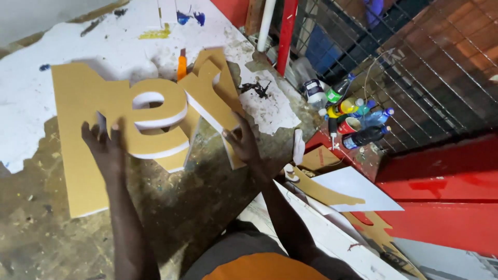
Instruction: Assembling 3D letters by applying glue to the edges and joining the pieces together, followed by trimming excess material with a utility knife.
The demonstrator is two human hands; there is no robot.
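Both hands [106,148] [241,145] grip brown cutout letters [155,111]; bottles [358,122] crowd nearby.

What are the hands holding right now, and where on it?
Both hold the gold cut-out lettering: the left hand grips its lower edge near the left letters, the right hand the lower edge of the rightmost letter.

Matt tan foam-board letters [150,111] – rough paint-stained table [218,181]
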